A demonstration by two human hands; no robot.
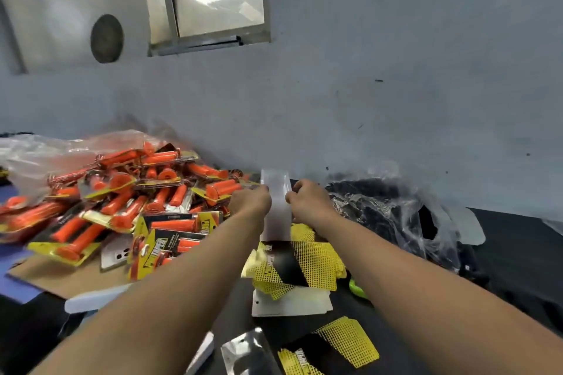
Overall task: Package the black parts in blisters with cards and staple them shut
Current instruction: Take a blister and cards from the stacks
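Both my hands hold a clear plastic blister (276, 207) upright over the dark table, near the wall. My left hand (250, 201) pinches its left edge and my right hand (309, 201) pinches its right edge. Below the blister lies a loose stack of yellow-and-black cards (297, 265) on white card backs. Another card (332, 350) and an empty blister (246, 353) lie at the near edge. A clear bag of black parts (384, 207) sits to the right of my right hand.
A big pile of packaged orange-handled items (128, 204) fills the left side, partly on brown cardboard (61, 280). A crumpled clear bag (39, 158) lies behind the pile. A green object (356, 288) peeks out beside my right forearm. The wall stands close behind.
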